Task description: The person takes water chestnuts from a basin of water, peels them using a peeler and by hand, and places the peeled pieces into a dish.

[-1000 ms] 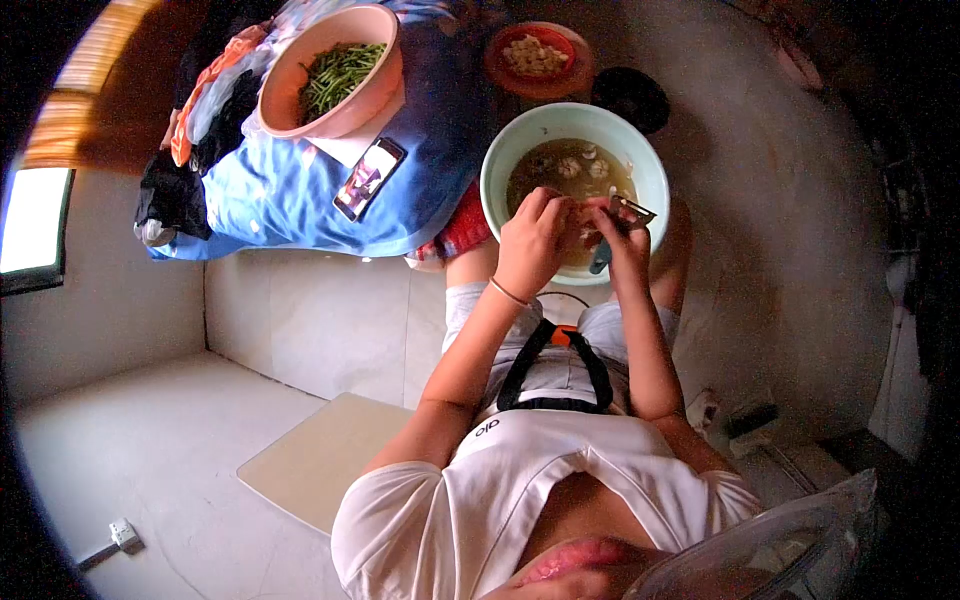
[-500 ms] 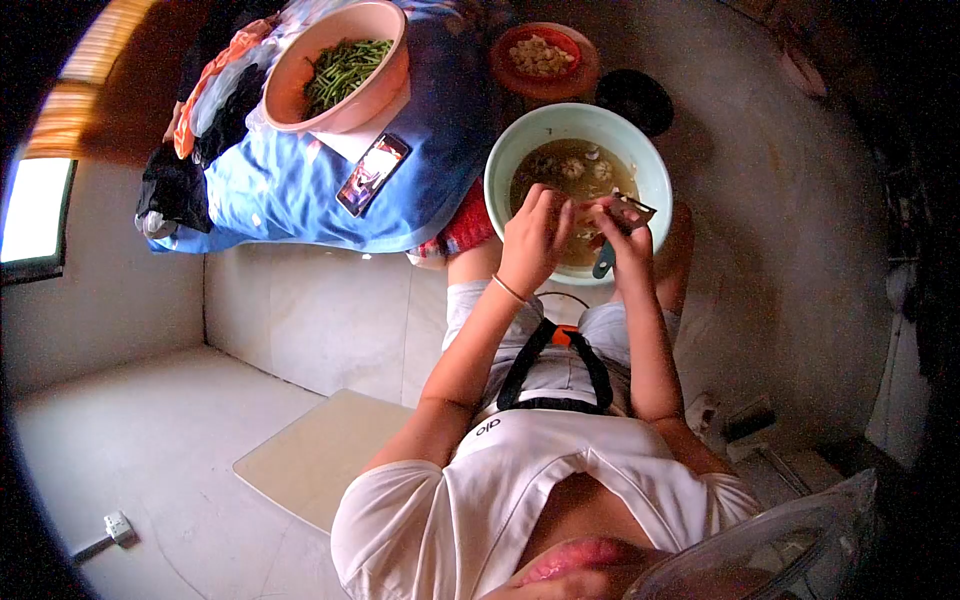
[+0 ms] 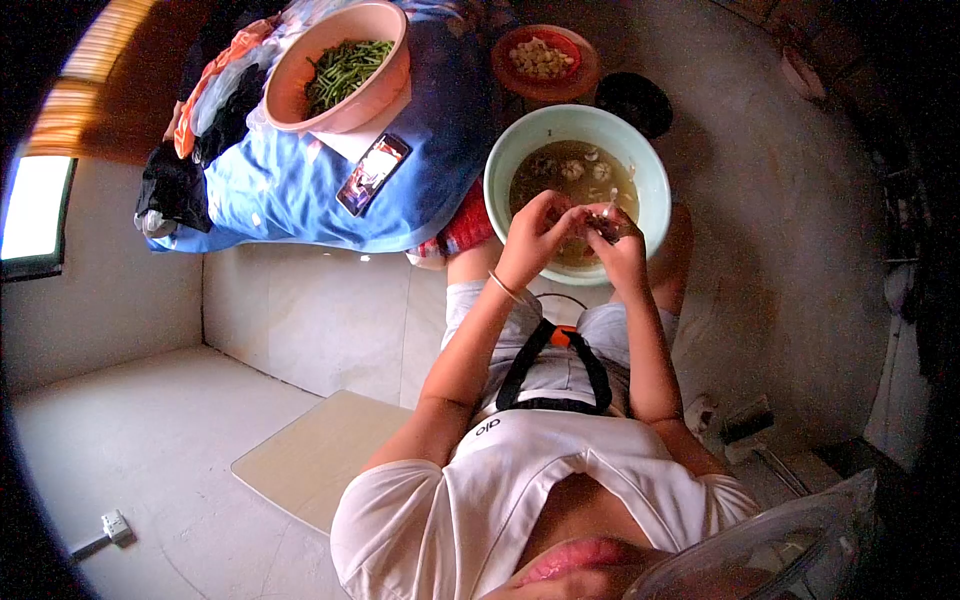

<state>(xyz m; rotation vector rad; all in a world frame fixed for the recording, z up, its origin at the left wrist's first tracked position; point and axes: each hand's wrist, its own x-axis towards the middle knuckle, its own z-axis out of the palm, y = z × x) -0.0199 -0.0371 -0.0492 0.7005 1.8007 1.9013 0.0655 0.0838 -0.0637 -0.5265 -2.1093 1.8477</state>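
A pale green basin (image 3: 655, 190) holds cloudy brown water with several pale garlic-like bulbs (image 3: 572, 169). Over its near side, my left hand (image 3: 540, 232) pinches its thumb and fingers together on something too small to make out, its fingertips against those of my right hand. My right hand (image 3: 622, 252) is closed around a small knife (image 3: 612, 203); only a thin shiny part shows above the fingers and the handle is hidden.
A pink bowl of cut green beans (image 3: 350, 75) and a phone (image 3: 373, 175) rest on a blue cloth (image 3: 290, 205) at the left. Beyond the basin are a red bowl of pale pieces (image 3: 541, 56) and a black round object (image 3: 634, 103). A beige board (image 3: 320, 455) lies on the floor.
My hands have come together. The knife in my right hand has turned, so its broad blade and green handle no longer show.
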